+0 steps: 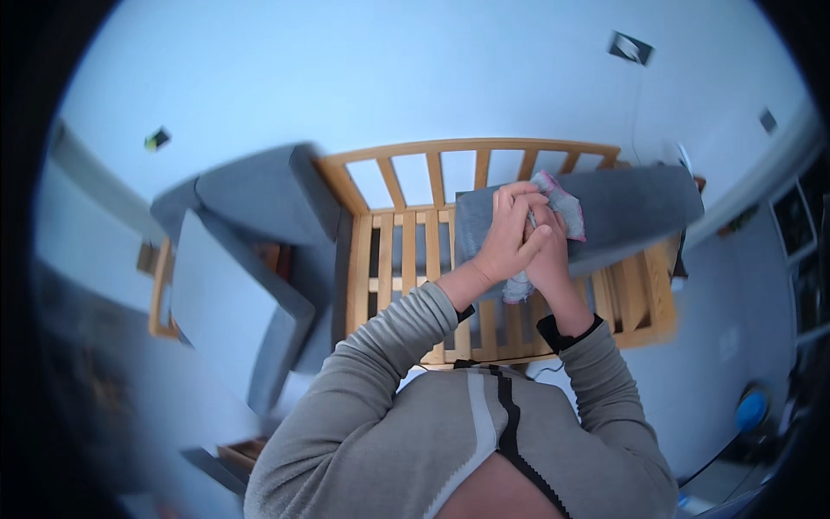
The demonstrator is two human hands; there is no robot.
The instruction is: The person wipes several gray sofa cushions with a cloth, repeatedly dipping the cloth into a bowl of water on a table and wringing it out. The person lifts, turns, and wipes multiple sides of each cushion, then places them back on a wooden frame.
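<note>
My left hand (509, 233) and my right hand (550, 250) meet in front of me, the left fingers overlapping the right hand. Between and beneath them is a bunched grey cloth (569, 211) with pink stitched edging. One end of the cloth sticks out past my fingers and another hangs below my wrists; its middle is hidden by the hands. Behind the hands, a dark grey upholstered cushion (629, 201) lies across the right part of a wooden sofa frame (408, 253). The frame's seat slats show to the left of the cushion and below it.
More grey cushions (256, 191) are piled at the left, next to a large pale panel or cushion underside (217, 305). The frame's slatted backrest (483, 168) stands against a white wall (402, 71). A blue round object (752, 410) is on the floor at right.
</note>
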